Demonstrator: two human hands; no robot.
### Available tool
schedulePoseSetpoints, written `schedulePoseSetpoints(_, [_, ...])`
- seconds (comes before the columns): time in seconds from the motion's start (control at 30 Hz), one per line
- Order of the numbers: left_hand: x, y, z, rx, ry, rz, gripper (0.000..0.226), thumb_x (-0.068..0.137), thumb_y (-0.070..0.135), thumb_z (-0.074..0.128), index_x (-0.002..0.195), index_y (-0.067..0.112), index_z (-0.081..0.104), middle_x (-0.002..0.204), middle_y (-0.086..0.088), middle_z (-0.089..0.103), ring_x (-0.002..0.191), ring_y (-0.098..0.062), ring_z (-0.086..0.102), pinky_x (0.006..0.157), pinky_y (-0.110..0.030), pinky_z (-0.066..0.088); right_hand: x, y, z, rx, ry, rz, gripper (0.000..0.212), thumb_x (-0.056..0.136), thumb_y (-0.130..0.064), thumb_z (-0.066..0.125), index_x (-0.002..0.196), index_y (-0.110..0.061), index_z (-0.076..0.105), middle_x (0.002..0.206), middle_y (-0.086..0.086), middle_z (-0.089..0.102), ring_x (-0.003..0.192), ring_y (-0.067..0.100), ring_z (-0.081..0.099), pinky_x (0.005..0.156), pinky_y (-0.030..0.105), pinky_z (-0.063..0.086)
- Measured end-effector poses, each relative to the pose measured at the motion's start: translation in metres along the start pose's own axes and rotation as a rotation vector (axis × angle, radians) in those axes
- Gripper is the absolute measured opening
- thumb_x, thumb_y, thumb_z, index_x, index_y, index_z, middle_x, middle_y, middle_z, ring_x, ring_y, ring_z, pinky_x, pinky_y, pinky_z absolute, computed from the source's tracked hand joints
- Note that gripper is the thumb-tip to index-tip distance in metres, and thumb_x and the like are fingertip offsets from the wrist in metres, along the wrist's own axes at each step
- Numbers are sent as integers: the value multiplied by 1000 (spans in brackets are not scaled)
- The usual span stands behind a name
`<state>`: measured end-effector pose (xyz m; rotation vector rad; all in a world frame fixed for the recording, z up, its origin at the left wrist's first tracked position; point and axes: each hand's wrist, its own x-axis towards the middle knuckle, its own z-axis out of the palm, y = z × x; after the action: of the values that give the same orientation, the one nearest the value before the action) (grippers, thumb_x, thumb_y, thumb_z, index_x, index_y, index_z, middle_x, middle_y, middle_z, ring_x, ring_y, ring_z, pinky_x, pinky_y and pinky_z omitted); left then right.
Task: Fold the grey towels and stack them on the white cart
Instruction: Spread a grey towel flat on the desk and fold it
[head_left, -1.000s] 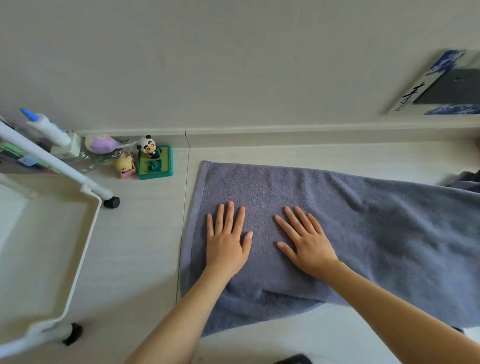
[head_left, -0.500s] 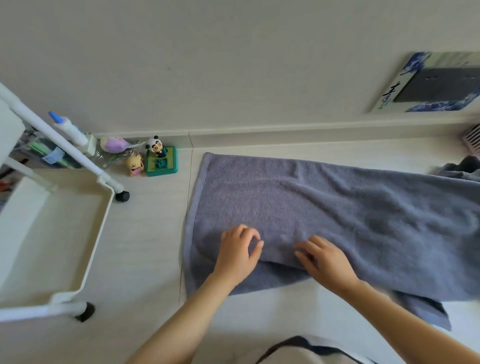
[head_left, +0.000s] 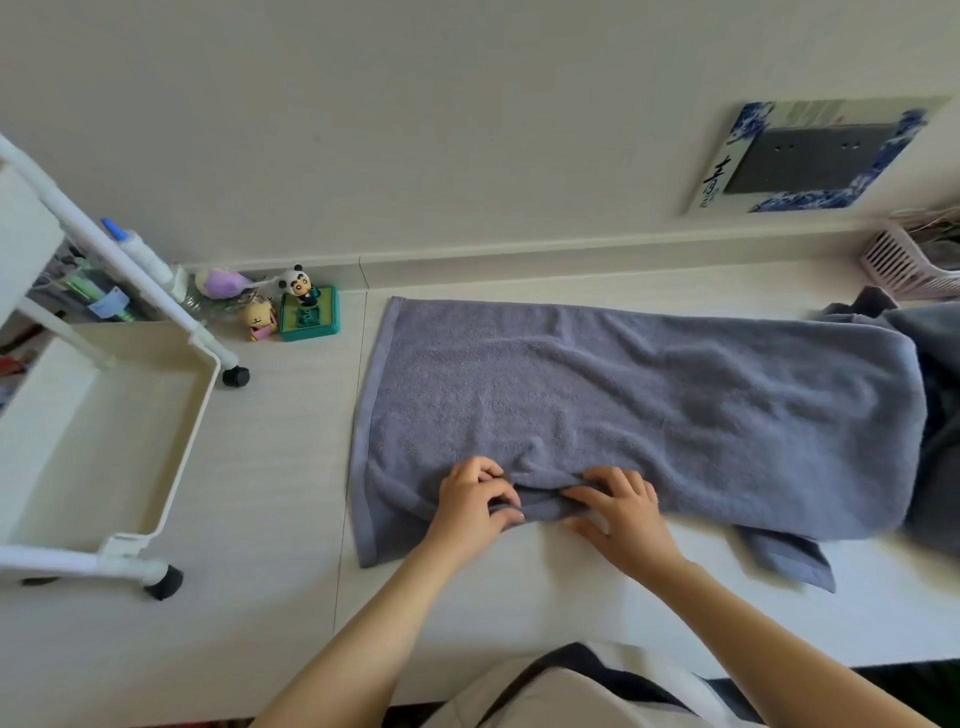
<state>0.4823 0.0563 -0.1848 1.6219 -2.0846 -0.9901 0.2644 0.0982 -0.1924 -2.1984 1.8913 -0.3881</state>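
Note:
A long grey towel (head_left: 649, 405) lies spread on the pale floor, running left to right in front of the wall. My left hand (head_left: 475, 501) and my right hand (head_left: 621, 512) sit side by side at its near edge, fingers curled and pinching the bunched cloth there. A loose corner of the towel sticks out at the near right. The white cart (head_left: 192, 410) stands at the left on black wheels, its tray holding nothing. More dark grey towels (head_left: 935, 374) lie heaped at the right edge.
Small toy figures and a green block (head_left: 309, 314) sit by the wall between cart and towel. A pink basket (head_left: 906, 260) stands at the far right. A framed panel (head_left: 810, 156) hangs on the wall.
Both hands slid from lying flat on the towel's middle back to its near edge and curled onto the cloth. The view has widened and shifted right.

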Motion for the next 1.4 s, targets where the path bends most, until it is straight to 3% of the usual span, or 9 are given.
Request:
schedulePoseSetpoints(0.13, [1,2,-24,-176,-131,-76,9,77,16,77,80,21,70,117,5,43,110,-7,47,94,-10,27,3,2,-4,3,73,49,34,72,-52,48,79,-29,73,81,-5,52,79,15,34,70,31,34])
schedulePoseSetpoints(0.53, [1,12,-53,-29,-319,-87,20,82,25,72,73,37,58,120,5,48,114,-2,46,87,-6,23,-13,14,-66,-5,321,-202,41,85,-45,50,58,-15,58,58,-5,49,65,15,38,64,25,33])
schedulePoseSetpoints(0.67, [3,7,-54,40,-358,-84,19,81,26,72,72,36,59,118,8,45,114,-3,45,99,-17,27,-30,22,-59,-19,67,-89,59,93,-60,29,56,-17,47,46,-7,38,44,18,41,52,25,32])
schedulePoseSetpoints(0.8, [2,1,-53,199,-495,-137,19,80,37,71,66,38,58,123,12,36,124,-13,37,109,-32,25,-51,42,-51,-176,-398,235,38,97,-50,35,90,-20,58,78,-4,63,77,20,60,66,27,43])
schedulePoseSetpoints(0.93, [7,13,-46,444,-352,-104,36,84,59,55,64,29,59,113,4,49,113,-18,40,95,-34,25,-53,40,-45,-111,-273,391,36,94,-53,37,109,-23,48,95,-2,66,80,19,64,68,31,51])
schedulePoseSetpoints(1.03, [9,11,-33,416,-154,-33,41,85,55,56,116,27,59,132,-1,40,130,-23,32,104,-35,20,-52,36,-35,-148,-147,424,53,89,-60,42,129,-27,48,116,7,55,100,28,57,77,37,48])
schedulePoseSetpoints(1.1, [8,2,-23,473,-228,-74,69,89,59,46,148,31,23,156,-7,6,144,-27,2,115,-43,1,-54,32,-26,-227,-99,428,67,86,-67,33,139,-28,43,131,17,47,117,37,47,92,46,41])
schedulePoseSetpoints(1.23, [-3,-21,-11,605,-258,-146,78,82,77,13,146,41,-14,154,-1,-28,140,-29,-28,111,-56,-15,-59,24,-10,-196,-256,490,94,64,-78,-24,147,-36,-12,158,14,-7,145,31,-4,115,43,0])
schedulePoseSetpoints(1.4, [-20,-36,-14,589,-153,-254,93,60,80,-9,145,43,-14,155,1,-25,141,-31,-25,109,-58,-15,-38,21,-6,-201,-338,370,93,57,-78,-33,138,-33,-30,155,13,-20,144,29,-15,115,43,-8])
